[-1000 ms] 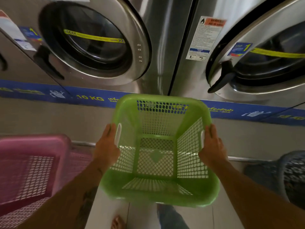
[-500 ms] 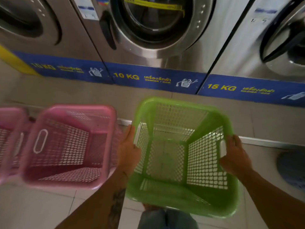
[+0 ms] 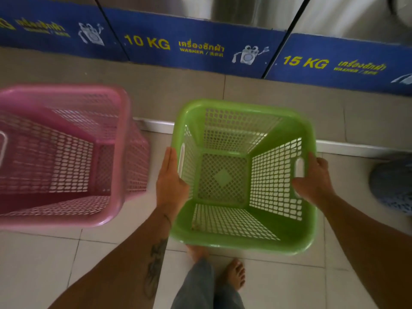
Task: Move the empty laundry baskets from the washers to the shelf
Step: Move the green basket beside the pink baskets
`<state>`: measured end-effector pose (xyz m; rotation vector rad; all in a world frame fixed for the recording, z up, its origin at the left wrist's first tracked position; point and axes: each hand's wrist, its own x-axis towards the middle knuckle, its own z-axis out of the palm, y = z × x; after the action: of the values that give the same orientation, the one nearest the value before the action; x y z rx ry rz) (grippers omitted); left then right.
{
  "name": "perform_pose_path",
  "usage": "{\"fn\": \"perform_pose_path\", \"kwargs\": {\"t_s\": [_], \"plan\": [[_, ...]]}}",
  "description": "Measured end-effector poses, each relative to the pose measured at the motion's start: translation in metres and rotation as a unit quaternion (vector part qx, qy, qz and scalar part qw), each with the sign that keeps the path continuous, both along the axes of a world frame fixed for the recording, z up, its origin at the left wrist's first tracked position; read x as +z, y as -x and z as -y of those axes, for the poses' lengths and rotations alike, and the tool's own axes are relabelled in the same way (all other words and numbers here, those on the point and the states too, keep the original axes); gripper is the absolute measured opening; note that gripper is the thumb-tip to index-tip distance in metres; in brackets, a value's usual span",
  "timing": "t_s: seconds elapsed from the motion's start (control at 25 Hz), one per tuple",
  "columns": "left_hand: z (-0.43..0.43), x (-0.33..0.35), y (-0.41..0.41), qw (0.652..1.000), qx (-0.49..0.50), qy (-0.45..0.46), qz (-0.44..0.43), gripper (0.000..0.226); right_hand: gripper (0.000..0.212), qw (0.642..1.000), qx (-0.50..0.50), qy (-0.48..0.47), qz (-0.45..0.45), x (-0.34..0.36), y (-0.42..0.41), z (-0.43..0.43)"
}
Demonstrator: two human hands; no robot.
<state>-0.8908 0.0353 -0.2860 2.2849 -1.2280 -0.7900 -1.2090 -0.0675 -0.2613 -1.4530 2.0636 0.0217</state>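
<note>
Hands flank the green basket (image 3: 245, 247), held above the floor (image 3: 44, 264) before the washers (image 3: 200, 43). The left hand (image 3: 170, 181) and right hand (image 3: 314, 179) each clasp a side rim, fingers (image 3: 321, 162) wrapped by the handle slots. It is empty, like the pink basket (image 3: 124, 152) (leftward). No shelf shows.

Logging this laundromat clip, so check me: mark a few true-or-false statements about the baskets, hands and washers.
The green basket holds no laundry. True.
One hand alone holds it. False: left hand and right hand both grip its sides.
The pink basket stands to its left. True.
The washer labels read 20 KG. False: a 10 KG label and a 15 KG label show.
The person wears shoes. False: the feet are bare.
</note>
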Motion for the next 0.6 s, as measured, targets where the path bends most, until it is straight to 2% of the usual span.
{"fn": "perform_pose_path", "kwargs": {"t_s": [0.2, 0.28, 0.4, 0.52, 0.6], "plan": [[0.001, 0.011, 0.001, 0.998, -0.043, -0.045, -0.003, 0.082, 0.091, 0.998, 0.022, -0.047, 0.021, 0.015, 0.006, -0.002], [0.003, 0.028, -0.004, 0.998, -0.035, -0.054, 0.007, 0.073, 0.090, 0.997, 0.042, -0.058, 0.021, 0.035, 0.000, -0.005], [0.002, 0.073, -0.005, 1.000, -0.006, -0.010, 0.021, 0.055, 0.086, 0.995, 0.086, -0.041, 0.041, 0.075, -0.018, -0.018], [-0.007, 0.138, -0.005, 1.000, 0.019, 0.017, 0.002, 0.046, 0.084, 0.988, 0.144, -0.028, 0.052, 0.135, -0.035, -0.034], [-0.019, 0.185, -0.005, 0.999, 0.019, 0.024, 0.011, 0.044, 0.075, 0.983, 0.159, -0.016, 0.085, 0.179, -0.042, -0.047]]}}
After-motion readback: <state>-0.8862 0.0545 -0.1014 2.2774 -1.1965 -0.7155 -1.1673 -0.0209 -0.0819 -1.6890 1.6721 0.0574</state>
